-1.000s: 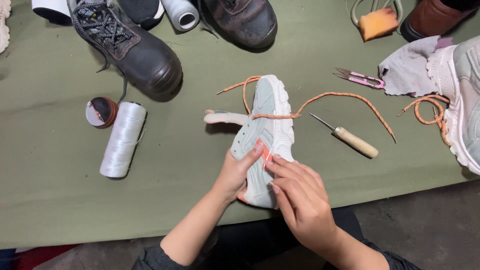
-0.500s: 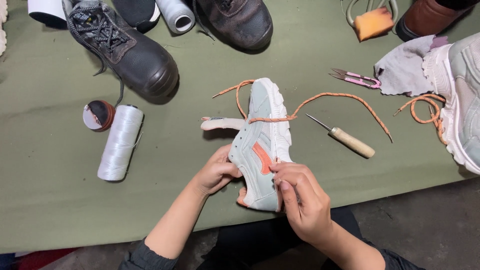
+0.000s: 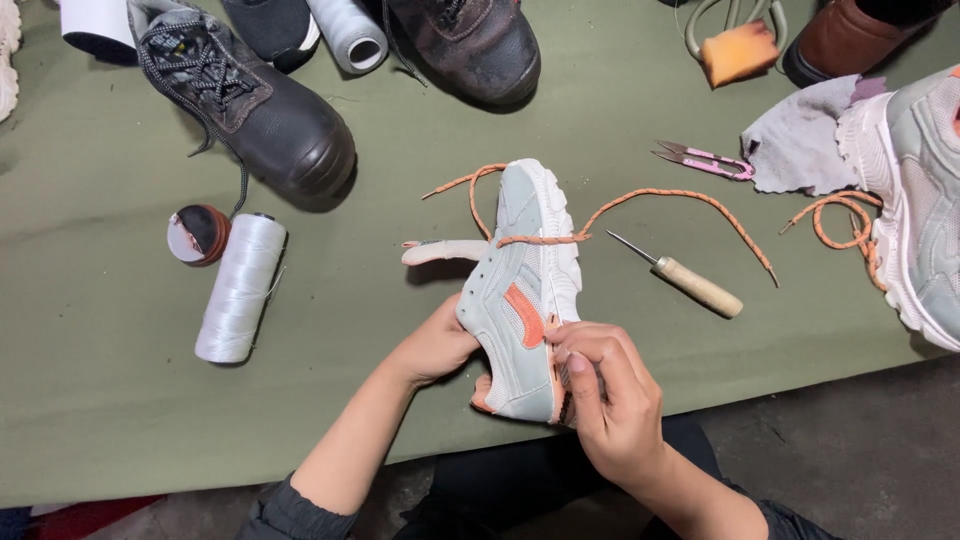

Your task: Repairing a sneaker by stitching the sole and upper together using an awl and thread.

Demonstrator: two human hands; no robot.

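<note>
A pale grey-green sneaker (image 3: 522, 275) with orange trim and a white sole lies on its side on the green table top (image 3: 90, 340), toe pointing away. An orange lace (image 3: 660, 200) runs loosely through it and trails right. My left hand (image 3: 435, 345) cups the shoe's heel side from the left. My right hand (image 3: 605, 385) closes its fingers on the heel edge at the near end. The shoe's tongue (image 3: 445, 250) sticks out to the left.
A wooden-handled awl (image 3: 690, 280) lies right of the shoe, pink snips (image 3: 705, 157) beyond it. A white thread spool (image 3: 240, 285) and a small round tin (image 3: 198, 234) sit at left. Black boots (image 3: 250, 105), a matching sneaker (image 3: 925, 200), a grey cloth (image 3: 795, 140) and an orange sponge (image 3: 738, 52) ring the table.
The shoe has been turned onto its side so its orange side panel shows. My left hand slid to the heel side and my right hand moved onto the heel edge.
</note>
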